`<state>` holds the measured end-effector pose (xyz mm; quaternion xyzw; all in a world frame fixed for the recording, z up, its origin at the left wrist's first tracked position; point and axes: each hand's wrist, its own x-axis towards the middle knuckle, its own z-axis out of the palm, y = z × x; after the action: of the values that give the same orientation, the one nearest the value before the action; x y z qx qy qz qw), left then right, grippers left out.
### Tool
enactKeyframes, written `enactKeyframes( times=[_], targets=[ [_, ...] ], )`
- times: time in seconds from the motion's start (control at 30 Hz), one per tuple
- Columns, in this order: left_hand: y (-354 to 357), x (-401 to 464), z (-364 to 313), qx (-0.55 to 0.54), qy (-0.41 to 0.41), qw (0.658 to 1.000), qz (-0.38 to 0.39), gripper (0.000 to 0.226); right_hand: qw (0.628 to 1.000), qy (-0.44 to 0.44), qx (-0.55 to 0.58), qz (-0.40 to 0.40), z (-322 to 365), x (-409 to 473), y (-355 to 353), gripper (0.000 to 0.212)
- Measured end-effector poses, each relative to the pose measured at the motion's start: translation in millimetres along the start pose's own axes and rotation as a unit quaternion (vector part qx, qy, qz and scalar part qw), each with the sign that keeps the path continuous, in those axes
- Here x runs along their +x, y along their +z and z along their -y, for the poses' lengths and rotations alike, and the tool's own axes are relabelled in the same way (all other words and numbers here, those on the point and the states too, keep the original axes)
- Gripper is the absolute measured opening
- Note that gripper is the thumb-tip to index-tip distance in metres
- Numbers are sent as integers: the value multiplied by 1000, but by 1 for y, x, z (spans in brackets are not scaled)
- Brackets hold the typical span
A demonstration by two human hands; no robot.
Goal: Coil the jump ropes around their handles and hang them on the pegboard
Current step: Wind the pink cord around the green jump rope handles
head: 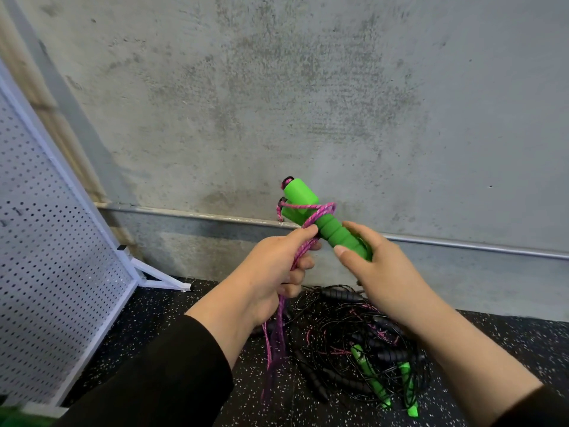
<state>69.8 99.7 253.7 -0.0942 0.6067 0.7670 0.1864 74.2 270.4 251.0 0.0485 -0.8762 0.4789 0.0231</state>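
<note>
My right hand (377,269) grips the lower end of two green foam handles (311,208) held together, pointing up and to the left. A pink braided rope (308,212) loops once around them near the middle. My left hand (277,266) grips that rope just below the handles; its loose strands hang down to the floor. A white pegboard (46,266) stands tilted at the left on a white frame. No hooks show on it.
A tangled pile of jump ropes (354,343) with black cords, black handles and two green handles (385,380) lies on the black speckled floor below my hands. A grey concrete wall (308,103) with a metal conduit (462,245) rises behind.
</note>
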Motion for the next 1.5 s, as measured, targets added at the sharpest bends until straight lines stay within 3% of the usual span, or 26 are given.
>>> enactKeyframes(
  times=[0.1,0.37,0.43,0.5,0.6,0.67,0.8,0.93,1.1,1.23,1.37,1.5],
  targets=[
    [1,-2,0,6,11,1000,-7,46,993,-36,-113,-1,-8,2,8,68],
    [0,1,8,-26,10,998,-53,31,978,-115,-170,-24,-2,-4,15,65],
    [-2,1,6,-35,7,998,-43,28,995,-67,-70,-16,2,-2,11,51],
    [-1,0,5,-35,5,999,-20,25,994,18,105,-22,7,-1,6,38],
    [3,-3,4,-38,7,999,5,23,920,160,354,50,14,-4,-1,42],
    [5,-3,3,-31,13,999,8,23,881,215,403,124,15,-7,-5,51],
    [4,-1,5,-19,6,1000,5,23,883,203,388,166,9,-6,-7,51],
    [2,1,3,-16,9,1000,-11,15,911,146,375,93,5,0,-5,33],
    [-2,0,0,-6,-4,1000,-17,27,963,74,257,20,2,2,-3,20],
    [-1,-2,-2,-17,-6,1000,-11,41,996,12,80,-34,-2,6,-6,21],
    [1,-3,-2,-27,-4,999,-19,61,999,-24,7,-19,-6,6,0,28],
    [-1,-3,-2,-40,1,999,-26,60,994,-67,-77,-32,-6,2,7,40]
  ],
)
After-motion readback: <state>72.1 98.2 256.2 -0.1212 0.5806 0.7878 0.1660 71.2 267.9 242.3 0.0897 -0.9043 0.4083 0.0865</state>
